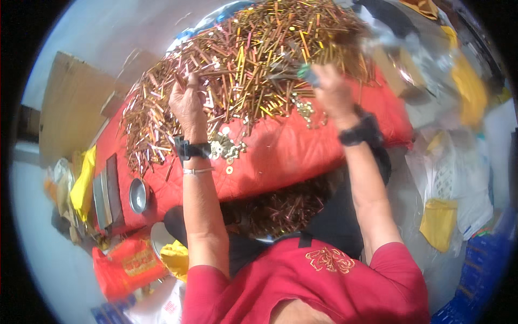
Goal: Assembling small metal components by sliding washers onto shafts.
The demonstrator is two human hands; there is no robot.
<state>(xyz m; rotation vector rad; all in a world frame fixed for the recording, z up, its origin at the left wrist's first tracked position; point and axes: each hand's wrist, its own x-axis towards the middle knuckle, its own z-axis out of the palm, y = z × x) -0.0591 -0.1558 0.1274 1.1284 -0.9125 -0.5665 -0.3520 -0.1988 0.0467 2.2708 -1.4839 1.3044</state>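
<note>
A big heap of thin, shiny copper-brown strips (253,70) covers the far part of a red padded cover (270,167). My left hand (188,108) is over the heap's left side, thumb and fingers drawn together. Whatever it pinches blends into the strips behind. My right hand (334,92), smeared by motion, is closed round a green-handled tool (306,74), perhaps pliers, whose grey front end points left over the strips. Small pale metal pieces (224,147) lie by my left wrist. More small pieces (306,110) lie below the tool.
A metal bowl (138,195) rests at the cover's left edge. More strips (286,208) lie in shadow below its near edge. A wooden board (75,108) leans at left. Red bag (129,267) lies near left; clear plastic bags (453,167) and a cardboard box (399,70) are at right.
</note>
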